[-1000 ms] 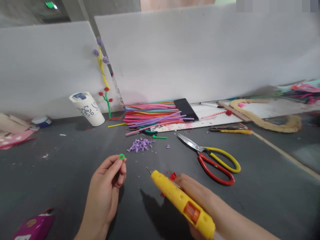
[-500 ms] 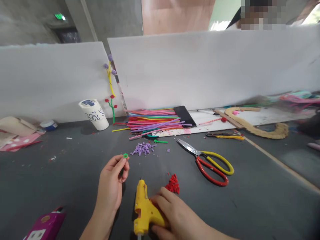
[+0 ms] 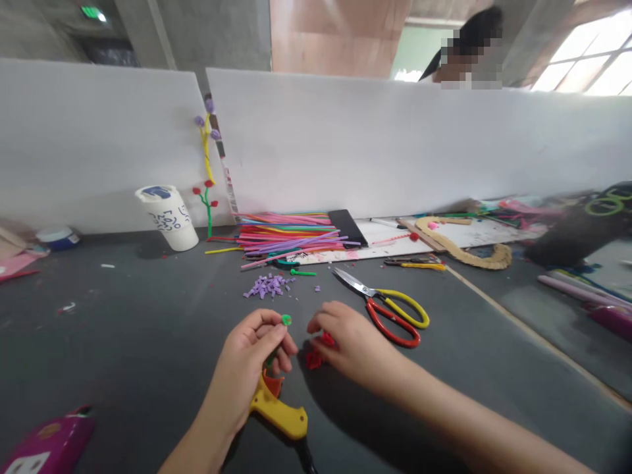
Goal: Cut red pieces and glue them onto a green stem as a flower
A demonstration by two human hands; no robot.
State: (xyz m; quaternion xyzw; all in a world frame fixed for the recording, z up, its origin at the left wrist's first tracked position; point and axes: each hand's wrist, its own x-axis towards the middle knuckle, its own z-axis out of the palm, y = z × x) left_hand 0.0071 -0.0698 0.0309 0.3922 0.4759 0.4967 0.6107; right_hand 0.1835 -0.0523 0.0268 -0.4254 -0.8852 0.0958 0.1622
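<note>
Steady green loop, light fingers over the red

In the head view, the left hand (image 3: pixel 261 339) is closing thumb and fingertips on a green piece (image 3: pixel 287 322), its curled end poking up at one o'clock; the right hand (image 3: pixel 348 339) is curving loosely, partly open, over the red pieces (image 3: pixel 313 359), which are lying between three and four o'clock from the left; whether it is gripping one, I cannot tell.

Handling this well, I'd judge, is calling for picking a single bit by its edge rather than raking the pile, while holding the green curl level; the glue gun (image 3: pixel 281 413) is lying at five o'clock from the left hand, its nozzle hidden, so that wrist is needing care; purple bits (image 3: pixel 266 286) are sitting at twelve, out of the way.
</note>
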